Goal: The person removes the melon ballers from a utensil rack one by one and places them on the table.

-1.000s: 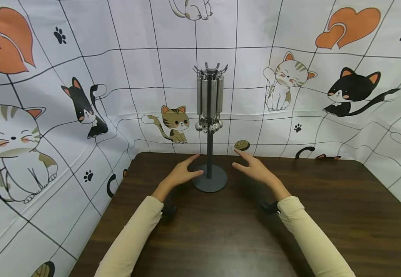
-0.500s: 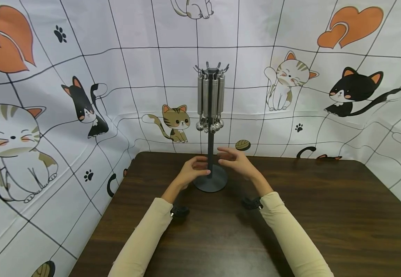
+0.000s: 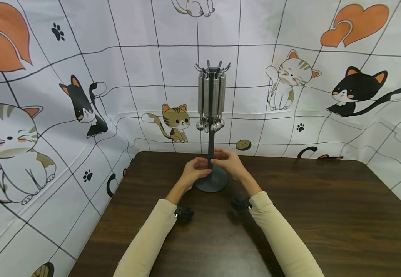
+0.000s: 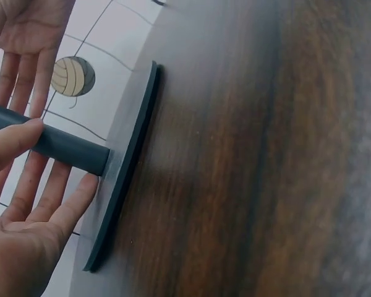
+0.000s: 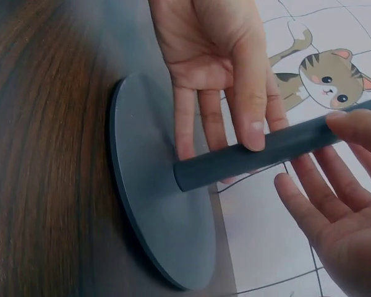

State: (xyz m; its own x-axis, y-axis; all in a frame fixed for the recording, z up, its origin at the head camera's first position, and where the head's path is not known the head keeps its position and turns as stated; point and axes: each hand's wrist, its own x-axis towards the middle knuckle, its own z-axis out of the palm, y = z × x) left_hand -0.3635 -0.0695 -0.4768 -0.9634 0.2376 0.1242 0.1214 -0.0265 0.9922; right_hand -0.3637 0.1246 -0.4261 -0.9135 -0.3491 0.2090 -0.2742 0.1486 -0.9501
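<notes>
Clearly upright, the dark grey stand (image 3: 211, 144) has its long axis vertical, rising from a round, flat base (image 3: 211, 185) near the far edge of the surface (image 3: 325, 215). Its hooks (image 3: 208, 63) fan outward and upward at the top. Metal utensils (image 3: 216, 98) hang from them in a ring, parallel to the pole, slim handles uppermost and bright rounded ends pointing down, well above the base.

The left hand (image 3: 194, 172) has the pole in a loose hold low down, thumb across the near side and fingers spread behind it, bent only a little. The right hand (image 3: 231, 162) holds it in the same way slightly higher, its thumb against the pole and its fingers reaching round behind. Both wrist views look across the pole sideways, so there it runs at a slant from the base.

Behind, a white backdrop (image 3: 131, 29) bears printed cats, orange hearts, paw prints and grid lines.
</notes>
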